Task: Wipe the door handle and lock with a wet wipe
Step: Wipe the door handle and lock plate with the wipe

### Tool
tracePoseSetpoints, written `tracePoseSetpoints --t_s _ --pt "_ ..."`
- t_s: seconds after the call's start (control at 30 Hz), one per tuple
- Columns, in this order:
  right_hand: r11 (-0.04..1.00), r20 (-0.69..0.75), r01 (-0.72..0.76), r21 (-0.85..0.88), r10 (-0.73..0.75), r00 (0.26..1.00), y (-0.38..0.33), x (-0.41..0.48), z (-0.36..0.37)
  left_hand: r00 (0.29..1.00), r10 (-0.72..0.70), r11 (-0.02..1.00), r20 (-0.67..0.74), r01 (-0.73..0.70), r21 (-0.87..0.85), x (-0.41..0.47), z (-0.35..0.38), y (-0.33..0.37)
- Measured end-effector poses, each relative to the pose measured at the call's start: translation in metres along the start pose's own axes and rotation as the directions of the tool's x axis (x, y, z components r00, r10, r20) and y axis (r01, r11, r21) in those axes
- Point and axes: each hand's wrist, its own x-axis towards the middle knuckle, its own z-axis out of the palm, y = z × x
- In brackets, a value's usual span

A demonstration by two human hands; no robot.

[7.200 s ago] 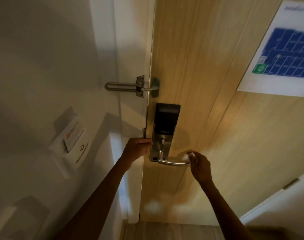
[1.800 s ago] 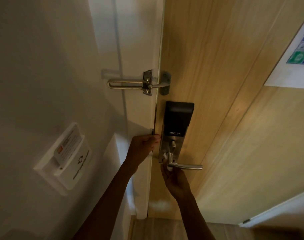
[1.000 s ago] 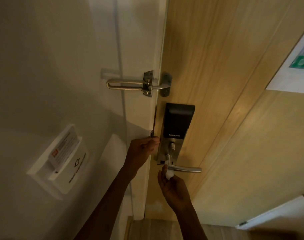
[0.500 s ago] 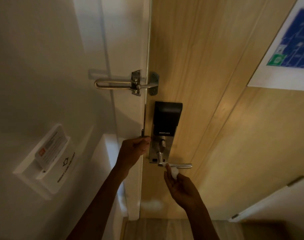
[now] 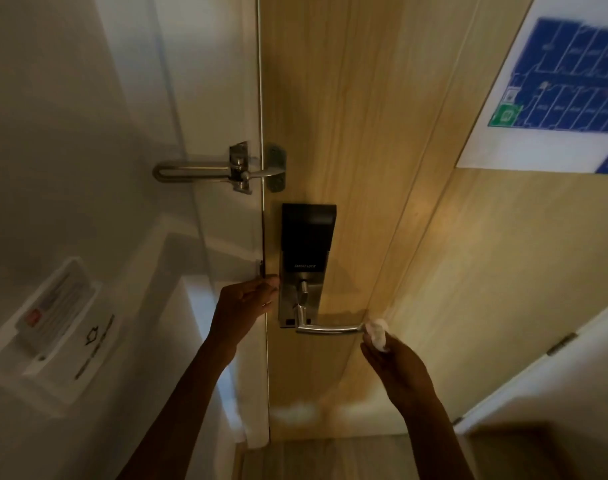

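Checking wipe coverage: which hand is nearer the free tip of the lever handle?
Right. The right hand presses the wet wipe against the lever handle tip; the left hand grips the door edge beside the lock.

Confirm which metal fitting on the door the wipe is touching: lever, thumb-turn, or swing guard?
The lever handle: the wet wipe, held in the right hand, sits at its free end. The thumb-turn and swing guard are untouched.

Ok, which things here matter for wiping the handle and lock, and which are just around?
In use: white wet wipe, silver lever door handle, black and silver smart lock, right hand.
Just around: metal swing door guard, blue floor plan poster, white wall card holder.
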Motion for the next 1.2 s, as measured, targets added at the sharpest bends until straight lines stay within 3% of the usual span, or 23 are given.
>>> tracePoseSetpoints --t_s 0.03,0.1,0.2,0.27,0.4,0.53,0.6,0.77,0.87,1.0,1.1,1.2 --pt "0.965 -0.022 0.145 -0.217 -0.153 0.988 0.0 -0.003 0.0 1.0 -0.003 1.0 0.001 0.003 -0.001 0.0 0.0 0.0" --pt "0.773 0.02 0.364 -0.519 -0.415 0.91 0.0 -0.006 0.003 1.0 -0.005 1.0 0.004 0.005 0.005 -0.001 0.0 -0.001" --pt "0.435 0.115 0.442 -0.784 -0.598 0.793 0.004 -0.001 0.012 1.0 -0.007 1.0 0.003 0.007 0.007 -0.001 0.0 -0.003" --pt "0.284 0.183 0.457 -0.843 -0.647 0.741 0.008 0.003 0.017 1.0 -0.011 1.0 0.002 0.011 0.008 0.0 -0.001 -0.004" --pt "-0.076 0.469 0.559 -0.826 -0.643 0.605 0.023 0.006 0.021 1.0 0.002 1.0 0.012 -0.002 0.03 0.001 -0.001 -0.005" --pt "-0.243 0.536 0.506 -0.828 -0.609 0.585 0.03 0.003 0.028 1.0 0.009 0.999 0.018 -0.009 0.032 0.0 -0.001 -0.004" --pt "-0.291 0.58 0.515 -0.806 -0.56 0.591 0.034 0.001 0.039 1.0 0.011 1.0 0.017 -0.011 0.026 -0.001 0.0 -0.003" --pt "-0.295 0.604 0.529 -0.796 -0.458 0.652 0.061 -0.008 0.071 1.0 0.024 0.999 0.014 -0.024 0.047 -0.002 0.001 0.001" --pt "-0.203 0.509 0.476 -0.856 -0.496 0.704 0.058 -0.01 0.089 1.0 0.016 0.999 0.01 -0.017 0.051 -0.002 0.003 0.001" --pt "-0.192 0.421 0.375 -0.907 -0.448 0.789 0.039 -0.004 0.099 1.0 0.021 0.999 0.021 -0.022 0.043 -0.005 0.003 0.0" --pt "-0.146 0.413 0.39 -0.909 -0.438 0.798 0.035 -0.002 0.101 0.999 0.03 0.999 0.028 -0.031 0.029 -0.006 0.003 0.002" --pt "-0.179 0.438 0.403 -0.898 -0.461 0.772 0.043 -0.004 0.098 0.999 0.041 0.999 0.016 -0.041 0.02 -0.007 0.004 0.003"
